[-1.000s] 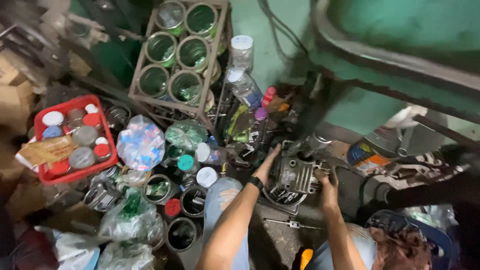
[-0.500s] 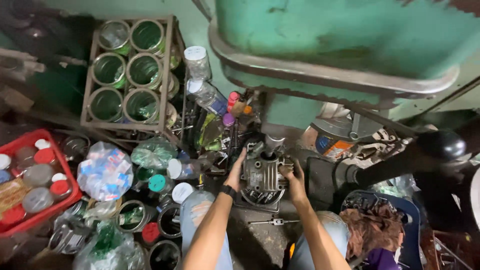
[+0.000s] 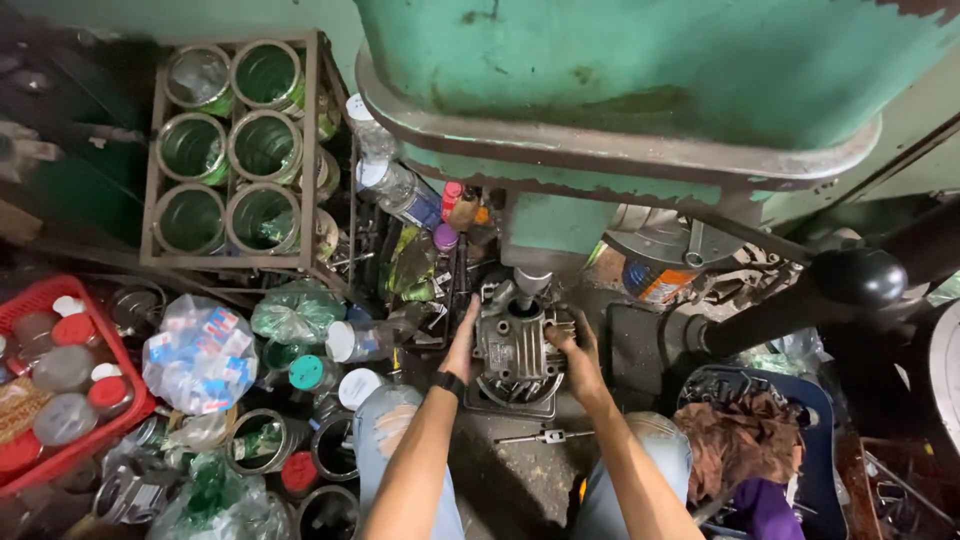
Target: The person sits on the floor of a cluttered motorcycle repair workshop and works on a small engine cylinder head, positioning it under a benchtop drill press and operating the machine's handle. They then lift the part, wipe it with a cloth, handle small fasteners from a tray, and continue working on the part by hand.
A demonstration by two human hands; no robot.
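- The left hand [image 3: 463,345] and right hand [image 3: 575,350] clasp opposite sides of a grey finned engine casting [image 3: 515,352], fingers wrapped round it, steadying it.
- It sits beneath the green machine's spindle [image 3: 528,285] (bore lined up below).

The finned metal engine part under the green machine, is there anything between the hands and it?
Nothing visible. The left hand lies on the left side of the finned metal engine part and the right hand on its right side, both touching it. The machine's spindle comes down onto its top, between the hands.
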